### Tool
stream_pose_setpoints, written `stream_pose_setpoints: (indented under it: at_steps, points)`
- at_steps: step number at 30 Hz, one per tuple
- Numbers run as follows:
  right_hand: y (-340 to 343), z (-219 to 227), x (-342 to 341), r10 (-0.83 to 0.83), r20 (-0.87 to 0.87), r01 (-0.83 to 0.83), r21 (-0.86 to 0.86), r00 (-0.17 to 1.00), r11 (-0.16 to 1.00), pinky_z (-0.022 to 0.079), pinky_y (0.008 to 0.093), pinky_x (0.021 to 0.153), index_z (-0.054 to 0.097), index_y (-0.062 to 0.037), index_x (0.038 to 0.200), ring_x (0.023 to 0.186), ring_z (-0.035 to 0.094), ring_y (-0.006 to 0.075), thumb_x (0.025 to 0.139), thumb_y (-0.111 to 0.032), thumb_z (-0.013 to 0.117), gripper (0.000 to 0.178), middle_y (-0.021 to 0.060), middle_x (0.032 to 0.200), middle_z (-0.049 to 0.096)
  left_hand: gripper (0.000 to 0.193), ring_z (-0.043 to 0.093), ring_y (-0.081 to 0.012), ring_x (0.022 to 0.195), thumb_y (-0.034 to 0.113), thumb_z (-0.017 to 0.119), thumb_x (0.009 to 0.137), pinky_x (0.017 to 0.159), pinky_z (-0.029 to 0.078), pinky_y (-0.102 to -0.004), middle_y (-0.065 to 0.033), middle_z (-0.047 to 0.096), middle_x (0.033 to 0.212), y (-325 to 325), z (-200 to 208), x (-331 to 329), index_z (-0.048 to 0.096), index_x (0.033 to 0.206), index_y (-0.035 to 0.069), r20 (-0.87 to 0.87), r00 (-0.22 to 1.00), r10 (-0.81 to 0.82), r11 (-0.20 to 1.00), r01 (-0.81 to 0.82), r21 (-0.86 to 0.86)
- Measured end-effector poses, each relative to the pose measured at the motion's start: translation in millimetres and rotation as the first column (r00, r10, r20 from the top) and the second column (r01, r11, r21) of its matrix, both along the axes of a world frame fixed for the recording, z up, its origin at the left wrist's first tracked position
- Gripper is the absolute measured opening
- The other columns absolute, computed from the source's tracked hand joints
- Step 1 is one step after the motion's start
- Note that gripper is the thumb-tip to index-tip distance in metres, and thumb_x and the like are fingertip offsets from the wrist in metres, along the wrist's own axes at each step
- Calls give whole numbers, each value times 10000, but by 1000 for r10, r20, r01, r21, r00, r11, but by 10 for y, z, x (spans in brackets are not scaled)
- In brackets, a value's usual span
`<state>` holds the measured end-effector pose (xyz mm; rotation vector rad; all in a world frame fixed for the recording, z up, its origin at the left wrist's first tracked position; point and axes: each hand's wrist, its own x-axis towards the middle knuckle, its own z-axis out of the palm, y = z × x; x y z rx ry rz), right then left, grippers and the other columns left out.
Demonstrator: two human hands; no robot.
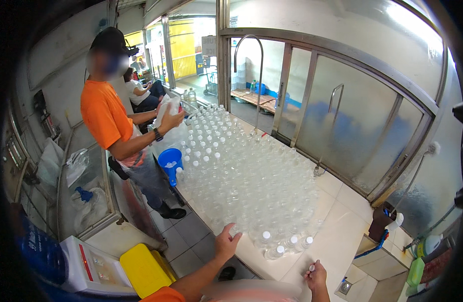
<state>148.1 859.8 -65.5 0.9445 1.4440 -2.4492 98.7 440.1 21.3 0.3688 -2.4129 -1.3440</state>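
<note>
Mostly uncapped: clear plastic bottles (241, 171) crowd white tiled surface (337, 236); few near ones wear white caps (266, 234). Left hand (226, 242) spread on near bottle; right hand (316, 276) pinches cap.

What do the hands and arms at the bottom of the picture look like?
Both arms are bare, with no gloves, rings or watch that I can see. The left hand sits on a long bare forearm, and a bit of orange sleeve shows at the picture's lower edge. The right hand shows only with a short stretch of bare wrist, so its sleeve is out of view.
</note>
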Motion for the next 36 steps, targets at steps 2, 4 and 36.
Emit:
stream_pose_setpoints:
  at_steps: [2,4,36]
  points:
    - [47,166,120,11,61,-1,-150,998,989,531,310,584,656,-37,1134,667,637,197,1055,-181,603,173,80,868,680,464,610,-276,600,264,839,870,619,513,-416,-117,629,696,-11,19,43,694,1267,74,14,1000,-7,999,8,-44]
    - [-14,369,214,68,37,-69,12,997,998,535,316,575,656,-34,1116,674,649,206,1049,-159,606,151,82,884,674,428,627,-288,632,272,832,873,637,523,-422,-133,667,759,-4,47,192,719,1236,76,51,997,-58,992,64,-113]
    - [-1449,1967,39,847,316,-49,943,428,-328,600,459,652,720,-37,1033,733,703,367,910,-224,743,225,171,835,671,562,606,-366,1295,282,724,955,1027,517,-440,-183,599,1451,854,-132,257,570,1437,37,77,346,-935,354,926,130]
